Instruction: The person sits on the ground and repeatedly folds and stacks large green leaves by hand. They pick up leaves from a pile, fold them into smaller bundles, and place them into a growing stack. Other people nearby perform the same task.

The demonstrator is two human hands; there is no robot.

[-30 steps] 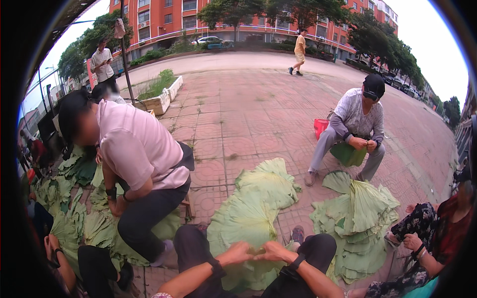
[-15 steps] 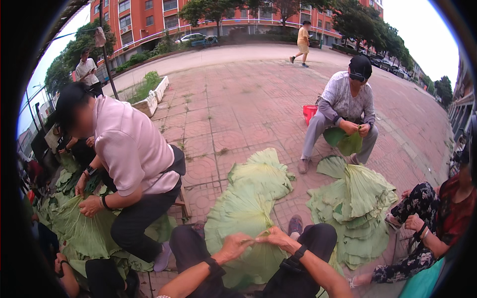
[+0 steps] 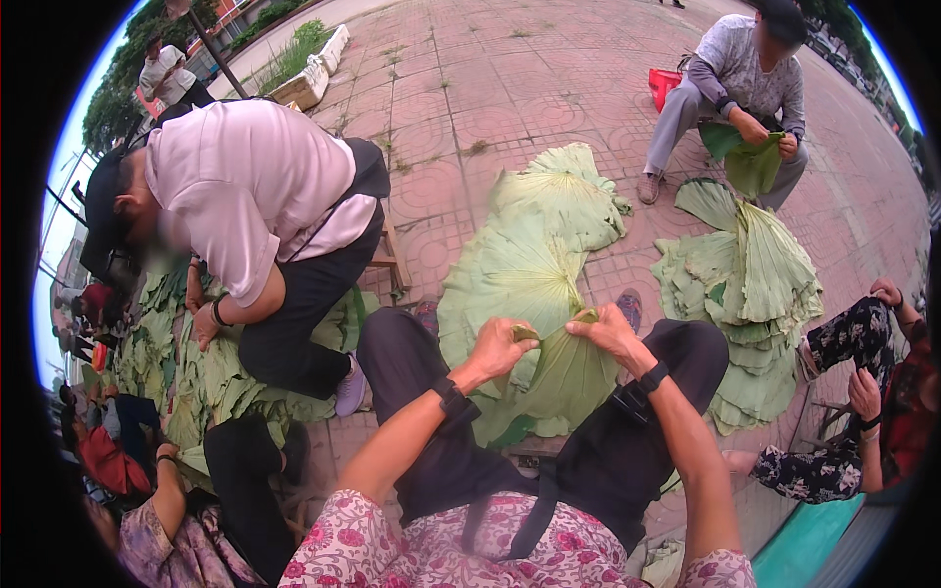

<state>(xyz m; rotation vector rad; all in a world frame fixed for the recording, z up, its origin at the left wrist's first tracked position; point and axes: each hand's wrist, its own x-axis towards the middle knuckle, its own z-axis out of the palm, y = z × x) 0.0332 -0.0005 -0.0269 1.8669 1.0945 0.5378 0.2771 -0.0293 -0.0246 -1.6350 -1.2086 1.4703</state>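
Between my knees hangs a large green lotus leaf [image 3: 570, 377], its lower part draped toward my lap. My right hand [image 3: 615, 336] pinches the leaf's upper edge between thumb and fingers. My left hand [image 3: 498, 349] is closed just to the left, with a small folded bit of green leaf [image 3: 526, 334] showing at the fingertips; whether that bit is joined to the big leaf I cannot tell. Just beyond my hands, a pile of pale green lotus leaves [image 3: 520, 265] lies fanned out on the paving, stretching away from me.
A second leaf pile [image 3: 760, 284] lies to the right, before a seated person [image 3: 750, 73] holding a leaf. At left, a person in a pink top [image 3: 250, 176] bends over more leaves [image 3: 211, 382]. A wooden stool [image 3: 392, 257] and a planter [image 3: 304, 83] stand beyond.
My hands have moved apart, and the leaf bit now shows at my left fingertips. The view has tipped downward. The person in pink leans lower.
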